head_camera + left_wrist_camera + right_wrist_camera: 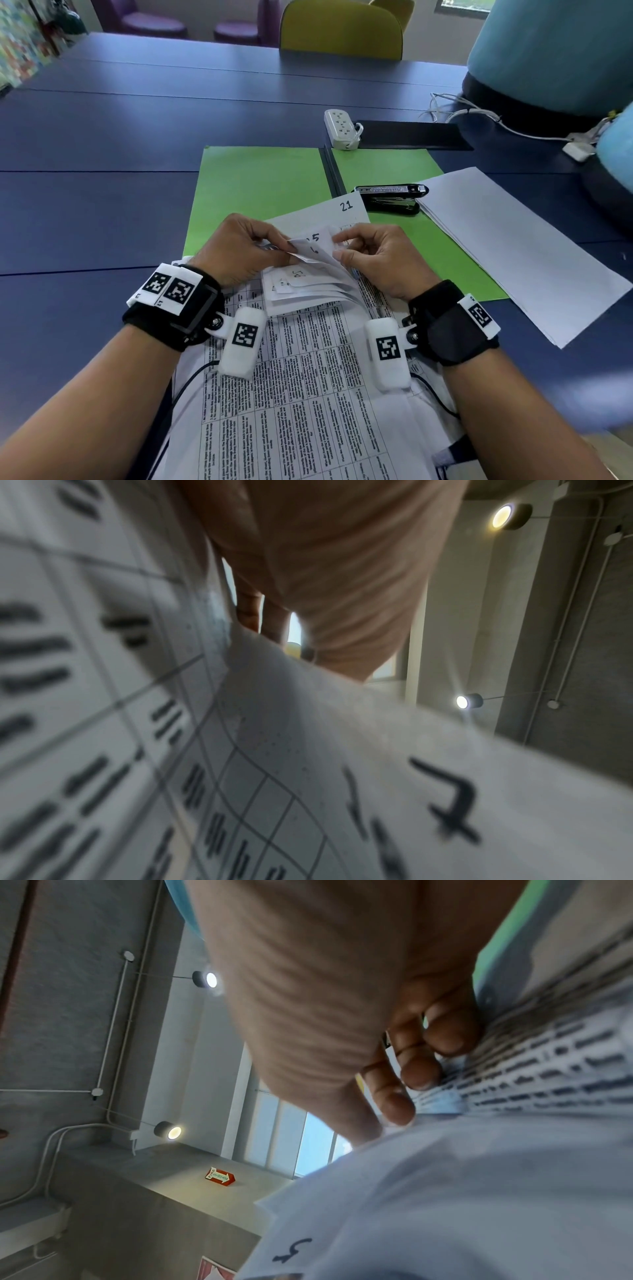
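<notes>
Blue table (102, 205) before you carries a green folder (257, 181), with your stack of papers (308, 377) lying across it. Your left hand (236, 250) and right hand (380, 260) each pinch its curled-up top corners. A stapler (390, 198) sits just beyond.

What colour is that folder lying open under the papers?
Bright green. The folder shows best in the head view, spread beneath the papers.

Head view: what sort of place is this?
Probably an office or meeting room: a long blue table with a yellow chair behind it, a stapler and a power strip, and printed papers being leafed through.
</notes>
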A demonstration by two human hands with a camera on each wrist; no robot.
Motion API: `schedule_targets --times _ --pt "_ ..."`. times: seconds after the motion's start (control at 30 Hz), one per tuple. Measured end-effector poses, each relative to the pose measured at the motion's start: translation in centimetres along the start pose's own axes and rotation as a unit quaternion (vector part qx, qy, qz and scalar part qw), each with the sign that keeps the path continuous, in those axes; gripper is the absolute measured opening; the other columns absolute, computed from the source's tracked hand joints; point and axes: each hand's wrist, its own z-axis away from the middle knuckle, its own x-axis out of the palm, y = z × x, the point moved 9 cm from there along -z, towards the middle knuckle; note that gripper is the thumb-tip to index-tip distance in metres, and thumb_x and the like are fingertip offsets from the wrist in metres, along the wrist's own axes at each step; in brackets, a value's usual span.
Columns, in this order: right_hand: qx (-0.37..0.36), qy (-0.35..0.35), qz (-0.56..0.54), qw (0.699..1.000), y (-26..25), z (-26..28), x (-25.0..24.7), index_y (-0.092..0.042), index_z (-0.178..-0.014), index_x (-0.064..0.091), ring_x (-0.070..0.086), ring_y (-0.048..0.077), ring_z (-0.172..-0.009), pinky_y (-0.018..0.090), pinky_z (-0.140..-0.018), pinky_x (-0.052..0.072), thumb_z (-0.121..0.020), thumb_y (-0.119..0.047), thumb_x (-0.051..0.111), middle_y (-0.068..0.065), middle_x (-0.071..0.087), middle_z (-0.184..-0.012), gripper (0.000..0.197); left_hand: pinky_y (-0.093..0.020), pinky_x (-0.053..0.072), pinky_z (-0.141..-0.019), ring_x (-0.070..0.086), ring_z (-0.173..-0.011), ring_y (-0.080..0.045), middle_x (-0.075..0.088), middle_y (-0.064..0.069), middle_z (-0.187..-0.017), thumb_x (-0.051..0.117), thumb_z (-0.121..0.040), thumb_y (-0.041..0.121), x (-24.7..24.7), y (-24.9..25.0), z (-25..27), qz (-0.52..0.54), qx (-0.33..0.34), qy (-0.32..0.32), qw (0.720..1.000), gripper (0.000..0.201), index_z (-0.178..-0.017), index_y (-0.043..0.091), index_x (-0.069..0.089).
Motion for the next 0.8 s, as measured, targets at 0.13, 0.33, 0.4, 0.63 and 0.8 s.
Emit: schedule_targets --times 0.13,0.33,0.4,0.63,0.8 --pt "0.003 -0.004 0.003 1.0 -0.2 0.2 0.0 -0.013 -0.102 0.074 0.049 0.001 -0.057 0.021 -0.063 0.049 -0.081 -0.013 0.08 -0.004 0.056 -0.069 0.022 -0.034 0.057 -0.09 0.074 -0.085 -0.018 0.079 -0.003 -0.086 0.085 -0.069 -0.006 0.0 -0.1 0.0 0.009 -0.005 0.001 1.0 0.029 -0.065 0.022 0.08" --pt "-0.018 -0.019 0.003 1.0 -0.4 0.1 0.4 -0.015 -0.091 0.078 0.055 0.007 -0.063 0.025 -0.062 0.05 -0.082 -0.011 0.078 -0.002 0.068 -0.069 0.01 -0.029 0.055 -0.088 0.073 -0.085 -0.013 0.079 0.002 -0.088 0.085 -0.067 -0.007 0.1 0.0 0.1 0.02 -0.004 -0.002 1.0 0.033 -0.061 0.025 0.079" --pt "-0.025 -0.034 0.01 0.999 -0.5 0.1 0.7 -0.015 -0.089 0.079 0.063 0.015 -0.069 0.036 -0.069 0.056 -0.083 -0.007 0.076 0.006 0.075 -0.078 0.01 -0.028 0.053 -0.089 0.072 -0.09 -0.01 0.078 0.009 -0.094 0.086 -0.066 -0.004 0.0 0.0 0.0 0.008 0.003 -0.001 1.0 0.032 -0.06 0.026 0.078" --pt "-0.014 -0.076 0.005 0.997 -0.8 0.6 1.5 -0.016 -0.089 0.08 0.07 0.025 -0.079 0.041 -0.077 0.057 -0.087 -0.012 0.073 0.005 0.077 -0.084 0.008 -0.026 0.056 -0.088 0.073 -0.085 -0.015 0.079 -0.002 -0.09 0.086 -0.066 -0.002 0.0 0.2 0.1 0.02 0.014 0.002 1.0 0.023 -0.063 0.02 0.079" --pt "-0.001 0.024 -0.033 0.999 -0.3 0.2 -0.2 -0.012 -0.093 0.074 0.051 0.014 -0.059 0.025 -0.058 0.046 -0.086 -0.01 0.075 0.007 0.058 -0.069 0.008 -0.032 0.055 -0.093 0.074 -0.091 -0.024 0.079 -0.002 -0.085 0.085 -0.066 -0.005 -0.1 0.2 0.1 0.007 0.002 0.004 1.0 0.033 -0.062 0.027 0.079"
